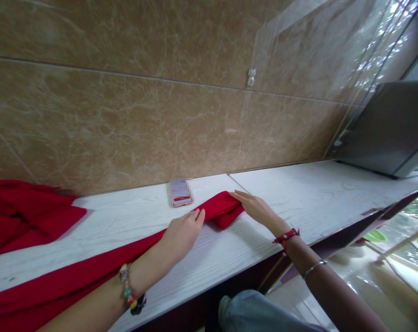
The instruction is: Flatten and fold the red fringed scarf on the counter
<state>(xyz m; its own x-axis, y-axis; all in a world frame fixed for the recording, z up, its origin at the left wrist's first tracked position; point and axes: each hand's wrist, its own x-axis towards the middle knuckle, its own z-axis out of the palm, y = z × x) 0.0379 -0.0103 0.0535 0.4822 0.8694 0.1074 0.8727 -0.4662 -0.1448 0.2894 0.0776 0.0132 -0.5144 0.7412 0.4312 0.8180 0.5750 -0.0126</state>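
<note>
Here the left hand point(183, 234) pinches the long red cloth point(217, 206) on the white counter point(278, 184), near side of the phone point(179, 190), while the right hand point(260, 211) touches its folded right end, grip impossible to tell!

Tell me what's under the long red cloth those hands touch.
The long red cloth lies along the white counter, which shows on both its sides. Anything directly beneath the cloth or inside its folds is covered, so I can't tell whether something else is there.
</note>
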